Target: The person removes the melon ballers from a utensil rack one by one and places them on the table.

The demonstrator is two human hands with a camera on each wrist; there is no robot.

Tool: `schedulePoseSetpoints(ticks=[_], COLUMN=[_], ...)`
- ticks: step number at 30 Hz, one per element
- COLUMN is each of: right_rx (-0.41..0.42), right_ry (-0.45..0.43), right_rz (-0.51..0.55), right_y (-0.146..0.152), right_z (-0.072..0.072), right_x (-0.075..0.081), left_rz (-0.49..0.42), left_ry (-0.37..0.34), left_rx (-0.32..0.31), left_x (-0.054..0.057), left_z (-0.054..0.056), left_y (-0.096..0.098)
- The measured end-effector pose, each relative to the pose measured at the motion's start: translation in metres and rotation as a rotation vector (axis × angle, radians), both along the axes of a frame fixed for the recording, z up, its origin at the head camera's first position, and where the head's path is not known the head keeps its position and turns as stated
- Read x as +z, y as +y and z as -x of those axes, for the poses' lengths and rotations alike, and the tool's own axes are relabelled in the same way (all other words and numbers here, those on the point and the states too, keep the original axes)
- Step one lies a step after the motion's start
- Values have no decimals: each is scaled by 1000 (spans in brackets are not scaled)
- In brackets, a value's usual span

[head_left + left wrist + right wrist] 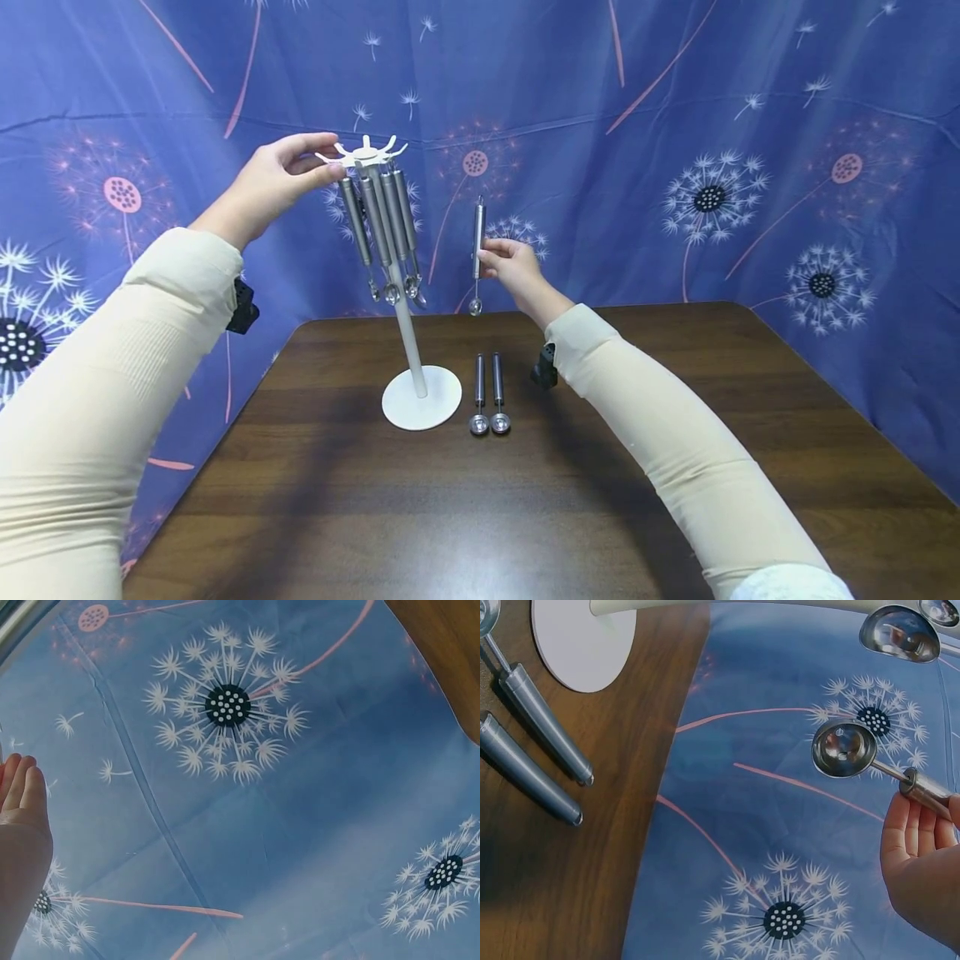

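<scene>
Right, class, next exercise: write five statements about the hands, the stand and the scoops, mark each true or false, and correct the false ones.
1. The right hand holds a silver metal scoop with a cylindrical handle, bowl downward. True.
2. The left hand lies flat on the table. False: it is raised, at the hooked top of the white stand with a slim pole.
3. Several silver metal scoops hang from the stand. True.
4. The stand's white base is square. False: it is round.
5. Three scoops lie on the brown wooden table. False: two silver scoops lie there, side by side.
</scene>
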State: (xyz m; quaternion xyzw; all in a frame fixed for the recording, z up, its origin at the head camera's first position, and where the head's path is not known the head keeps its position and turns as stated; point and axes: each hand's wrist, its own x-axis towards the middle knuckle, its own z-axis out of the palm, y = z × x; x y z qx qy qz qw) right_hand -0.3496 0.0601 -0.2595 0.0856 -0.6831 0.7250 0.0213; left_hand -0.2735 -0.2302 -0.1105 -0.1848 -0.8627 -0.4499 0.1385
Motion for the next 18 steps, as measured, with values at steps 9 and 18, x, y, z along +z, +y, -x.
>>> schedulePoseSetpoints(ticks=[9,18], right_rx=[12,13], right_ry=[22,19], right_rz=[-19,-23], right_y=[-3,-4], right_z=[0,-3], right_x=[-7,-12], left_rz=[72,153], left_ry=[18,34], left_rx=[39,87], left_x=[1,4], left_z=[-3,-7], left_y=[0,-5])
